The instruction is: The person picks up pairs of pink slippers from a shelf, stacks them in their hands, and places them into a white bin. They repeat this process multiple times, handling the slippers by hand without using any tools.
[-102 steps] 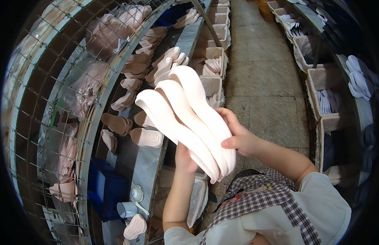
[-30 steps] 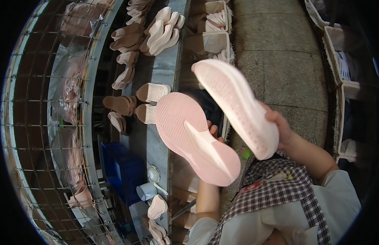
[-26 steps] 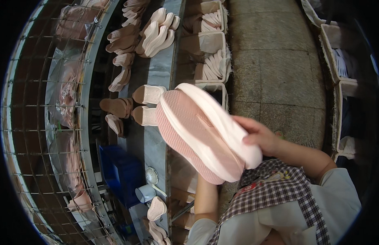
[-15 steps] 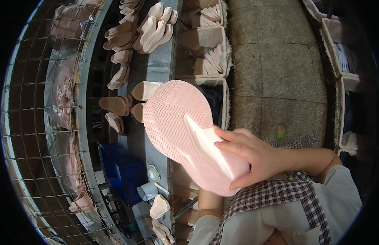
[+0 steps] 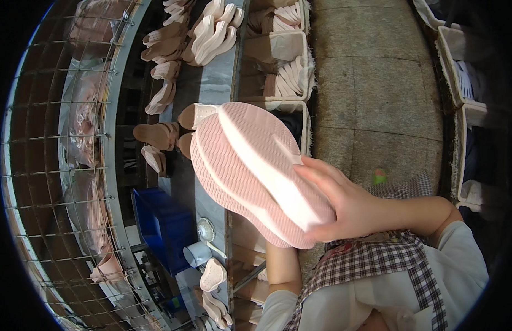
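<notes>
Shifted now, the upper sole (image 5: 261, 129) bares more of the lower sole (image 5: 214, 165). Right hand (image 5: 344, 203) grips the near end, lightest touch best; left hand's hidden, fingers unreadable.

The right hand (image 5: 348, 205) has room over the aisle (image 5: 372, 94); wire mesh (image 5: 57, 139) bars the left.

The upper shoe sole (image 5: 261, 129), held apart by the right hand (image 5: 347, 204) a second ago, now overlaps the lower shoe sole (image 5: 228, 182). Half a second ago one wavy pink tread filled the space left of that hand; now two show, fanned. The right fingers now wrap the upper sole's heel end, and the left fingertips, visible a second ago, are hidden behind the soles.
</notes>
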The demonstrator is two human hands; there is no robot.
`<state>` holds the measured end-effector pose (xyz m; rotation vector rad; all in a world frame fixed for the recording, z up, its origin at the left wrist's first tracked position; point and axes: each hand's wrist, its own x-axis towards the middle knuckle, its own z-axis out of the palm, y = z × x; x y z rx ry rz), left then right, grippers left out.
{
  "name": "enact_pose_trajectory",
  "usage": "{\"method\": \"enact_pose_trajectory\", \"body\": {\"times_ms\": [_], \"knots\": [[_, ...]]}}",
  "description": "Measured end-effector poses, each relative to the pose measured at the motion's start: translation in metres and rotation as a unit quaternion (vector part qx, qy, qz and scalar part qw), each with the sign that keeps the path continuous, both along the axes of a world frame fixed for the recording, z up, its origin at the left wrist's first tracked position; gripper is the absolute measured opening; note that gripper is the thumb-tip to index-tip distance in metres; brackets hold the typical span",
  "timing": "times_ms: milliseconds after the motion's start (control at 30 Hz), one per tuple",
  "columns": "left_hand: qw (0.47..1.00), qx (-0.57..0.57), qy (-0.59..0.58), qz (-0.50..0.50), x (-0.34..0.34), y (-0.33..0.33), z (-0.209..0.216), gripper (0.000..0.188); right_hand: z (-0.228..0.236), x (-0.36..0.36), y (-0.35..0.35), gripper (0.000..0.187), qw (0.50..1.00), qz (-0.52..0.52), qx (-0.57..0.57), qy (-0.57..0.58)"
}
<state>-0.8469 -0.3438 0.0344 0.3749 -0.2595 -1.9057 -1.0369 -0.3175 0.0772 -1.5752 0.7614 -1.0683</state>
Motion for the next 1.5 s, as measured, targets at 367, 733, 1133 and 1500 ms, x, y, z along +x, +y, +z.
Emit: {"method": "enact_pose_trajectory", "body": {"times_ms": [367, 733, 1133, 1500], "knots": [[0.983, -0.122, 0.136, -0.019, 0.015, -0.016, 0.001, 0.053, -0.026, -0.014, -0.008, 0.092, 0.745, 0.107, 0.378, -0.539], [0.987, -0.111, 0.120, 0.001, 0.009, -0.017, 0.018, 0.058, -0.038, -0.012, -0.009, 0.099, 0.773, 0.094, 0.369, -0.508], [0.993, -0.088, 0.069, -0.022, 0.017, -0.036, -0.035, 0.029, -0.065, 0.008, -0.023, 0.083, 0.716, 0.148, 0.394, -0.557], [0.984, -0.157, 0.073, 0.034, 0.006, -0.029, -0.001, 0.019, -0.096, -0.005, -0.016, 0.075, 0.628, 0.167, 0.440, -0.620]]}}
